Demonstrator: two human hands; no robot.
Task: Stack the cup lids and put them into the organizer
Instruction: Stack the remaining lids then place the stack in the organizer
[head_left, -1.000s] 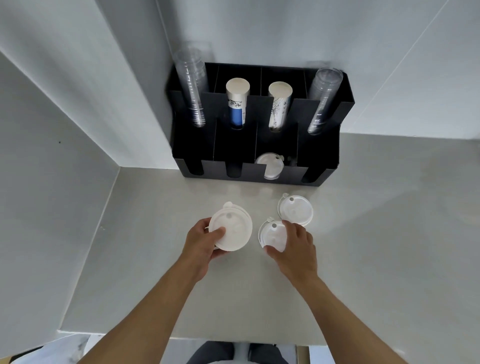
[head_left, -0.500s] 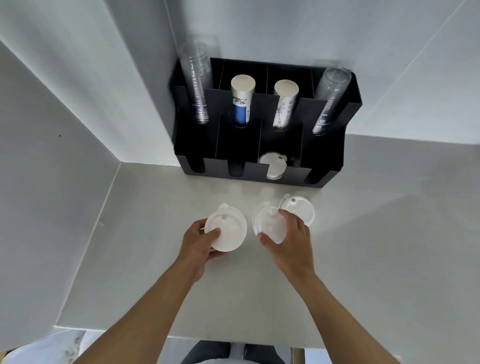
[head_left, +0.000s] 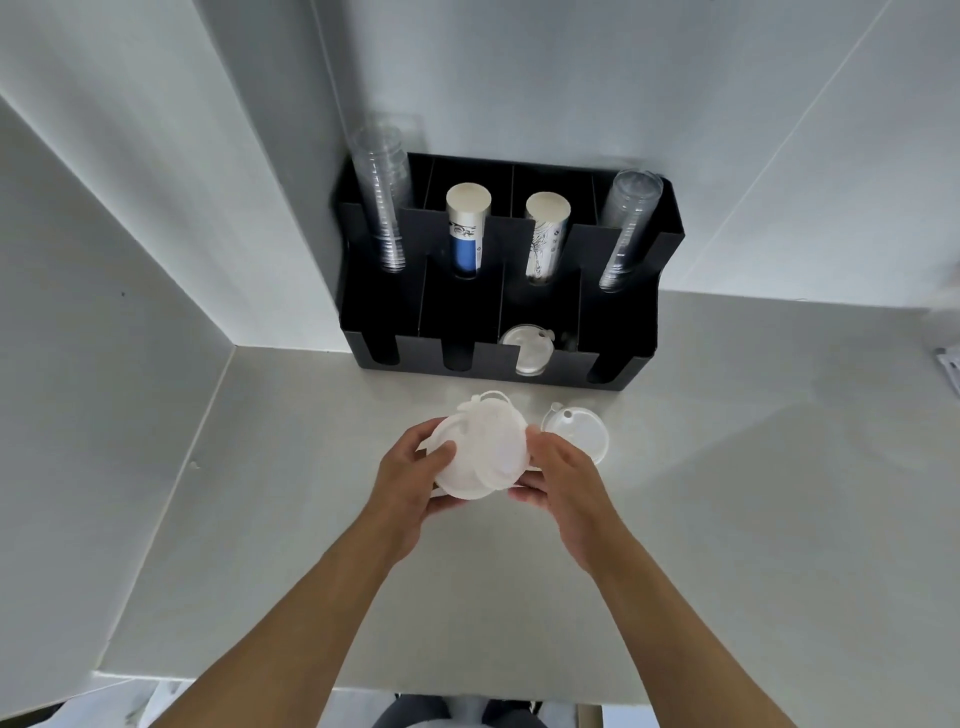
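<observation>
1. Two lids (head_left: 480, 449) are held above the counter (head_left: 727, 519), one overlapping the other and offset, not yet nested.
2. Left hand (head_left: 410, 480) is closed on the lower lid's left edge, thumb on top, steadying it as the base.
3. Right hand (head_left: 558, 480) is closed on the upper lid's right edge, likely to slide it into alignment.
4. One loose lid (head_left: 576, 434) lies on the counter just right of the hands, within reach for stacking.
5. One stored lid (head_left: 527, 348) stands in the organizer (head_left: 623, 332), front row, third slot from left; this slot is the probable destination.
</observation>
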